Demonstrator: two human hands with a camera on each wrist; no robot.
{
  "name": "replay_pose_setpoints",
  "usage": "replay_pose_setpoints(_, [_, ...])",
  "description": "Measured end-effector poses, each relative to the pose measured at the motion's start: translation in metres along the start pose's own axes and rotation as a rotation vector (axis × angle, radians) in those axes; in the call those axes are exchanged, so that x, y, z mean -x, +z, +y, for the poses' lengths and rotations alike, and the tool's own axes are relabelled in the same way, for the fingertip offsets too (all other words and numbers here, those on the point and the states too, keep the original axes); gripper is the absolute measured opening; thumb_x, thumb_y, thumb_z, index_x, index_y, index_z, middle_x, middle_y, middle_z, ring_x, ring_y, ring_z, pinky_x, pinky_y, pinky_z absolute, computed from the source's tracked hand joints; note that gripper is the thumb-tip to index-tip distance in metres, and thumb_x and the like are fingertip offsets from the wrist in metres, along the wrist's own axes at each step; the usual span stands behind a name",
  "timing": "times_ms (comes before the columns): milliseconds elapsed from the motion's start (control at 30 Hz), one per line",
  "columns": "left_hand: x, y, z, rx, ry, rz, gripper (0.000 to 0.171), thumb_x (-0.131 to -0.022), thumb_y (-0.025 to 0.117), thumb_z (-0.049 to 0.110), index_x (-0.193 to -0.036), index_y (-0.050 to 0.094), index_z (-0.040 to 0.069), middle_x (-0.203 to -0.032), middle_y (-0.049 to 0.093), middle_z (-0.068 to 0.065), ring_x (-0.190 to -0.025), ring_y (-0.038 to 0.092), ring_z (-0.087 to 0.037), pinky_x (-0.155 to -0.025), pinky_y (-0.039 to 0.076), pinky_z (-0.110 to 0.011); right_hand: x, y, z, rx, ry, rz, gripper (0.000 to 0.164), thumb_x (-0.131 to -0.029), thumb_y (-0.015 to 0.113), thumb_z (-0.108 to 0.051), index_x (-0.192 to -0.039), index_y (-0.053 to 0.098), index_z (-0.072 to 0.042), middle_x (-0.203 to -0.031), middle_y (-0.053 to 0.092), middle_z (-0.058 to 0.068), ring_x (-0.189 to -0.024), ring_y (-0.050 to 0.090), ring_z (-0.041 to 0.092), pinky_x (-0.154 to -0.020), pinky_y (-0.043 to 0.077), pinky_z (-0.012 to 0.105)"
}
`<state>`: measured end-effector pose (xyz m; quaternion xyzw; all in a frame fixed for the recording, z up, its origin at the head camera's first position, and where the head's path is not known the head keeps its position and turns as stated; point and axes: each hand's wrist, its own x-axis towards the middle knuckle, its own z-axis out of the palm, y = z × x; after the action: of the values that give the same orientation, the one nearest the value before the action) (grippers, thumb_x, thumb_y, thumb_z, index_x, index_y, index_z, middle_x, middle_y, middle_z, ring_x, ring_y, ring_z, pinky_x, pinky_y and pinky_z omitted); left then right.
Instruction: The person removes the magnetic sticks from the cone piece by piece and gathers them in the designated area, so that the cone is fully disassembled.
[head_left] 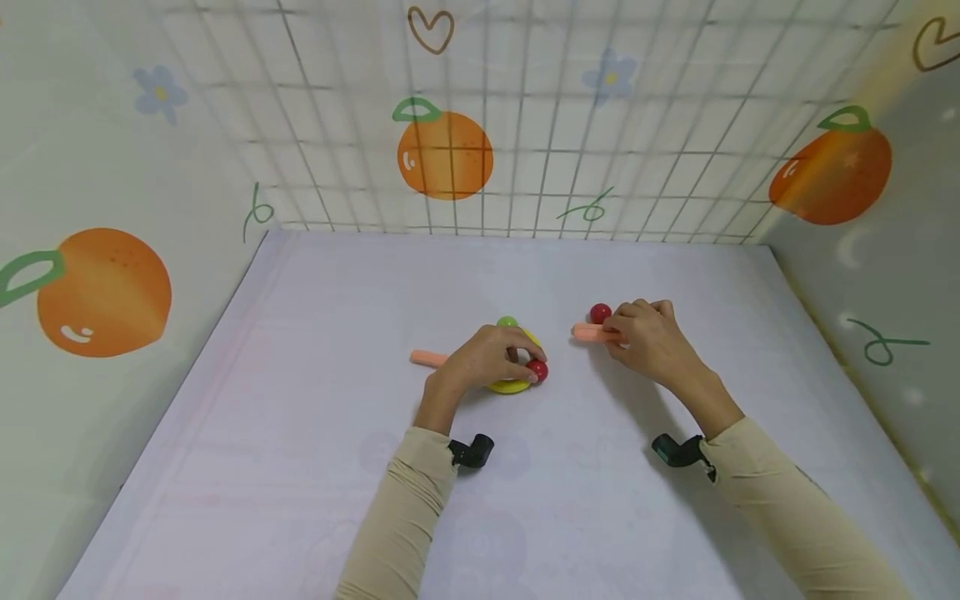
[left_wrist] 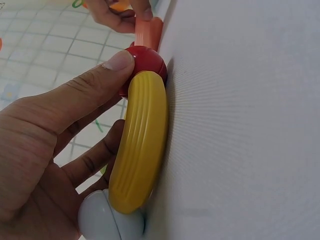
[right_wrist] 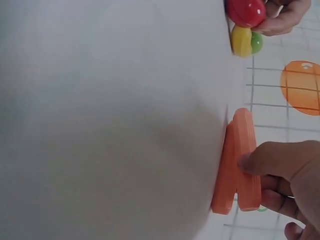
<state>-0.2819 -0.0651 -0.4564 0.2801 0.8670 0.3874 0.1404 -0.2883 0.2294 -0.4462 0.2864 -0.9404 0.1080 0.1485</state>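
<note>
Oranges (head_left: 446, 154), hearts (head_left: 431, 33), blue flowers (head_left: 160, 93) and green curls of line mark the cloth (head_left: 75, 167) round the table (head_left: 300, 500)—drawings, with nothing on them that reads as words. The left hand (head_left: 483, 357) is nearly closed at the tips, thumb and fingers pinching a red ball (head_left: 537, 371) near the middle of the table. A ribbed yellow curved piece (left_wrist: 141, 142) touches that ball at one end and a pale ball (left_wrist: 102, 216) at the other; whether they are joined cannot be told. A green ball (head_left: 507, 322) sits just beyond the hand, and an orange stick (head_left: 427, 358) sticks out to its left. The right hand (head_left: 648, 340) also has a narrow grip—thumb pressed on the side of a salmon stick (right_wrist: 247, 192), fingers behind it. A second salmon stick (right_wrist: 224, 192) lies alongside, between it and the tabletop, and another red ball (head_left: 600, 313) sits just beyond the pair.
</note>
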Motion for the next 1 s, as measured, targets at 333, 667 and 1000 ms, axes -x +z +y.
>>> replay_pose_setpoints(333, [-0.001, 0.000, -0.001, 0.008, -0.008, -0.004, 0.024, -0.085, 0.083, 0.022, -0.108, 0.078, 0.026, -0.111, 0.065, 0.015, -0.093, 0.057, -0.013, -0.081, 0.048, -0.030, 0.001, 0.007, 0.003, 0.003, 0.040, -0.051, 0.023, -0.078, 0.084, -0.007, -0.100, 0.076, -0.005, -0.098, 0.070, 0.010, -0.094, 0.060, 0.031, -0.085, 0.033, 0.054])
replay_pose_setpoints(667, [-0.001, 0.002, 0.000, 0.023, 0.008, 0.002, 0.024, -0.085, 0.083, 0.021, -0.108, 0.078, 0.025, -0.112, 0.066, 0.012, -0.092, 0.058, -0.014, -0.080, 0.048, -0.030, 0.006, 0.011, 0.007, 0.032, 0.035, -0.018, 0.020, -0.079, 0.083, -0.006, -0.098, 0.076, -0.005, -0.098, 0.071, 0.010, -0.094, 0.061, 0.032, -0.085, 0.036, 0.053])
replay_pose_setpoints(1000, [0.001, -0.001, 0.005, 0.029, 0.071, 0.058, 0.026, -0.092, 0.076, 0.023, -0.117, 0.075, 0.019, -0.115, 0.068, 0.006, -0.095, 0.058, -0.013, -0.082, 0.049, -0.030, 0.010, 0.004, -0.006, 0.014, -0.026, 0.049, 0.018, -0.076, 0.083, -0.002, -0.092, 0.075, -0.005, -0.091, 0.070, 0.010, -0.091, 0.062, 0.032, -0.082, 0.038, 0.055])
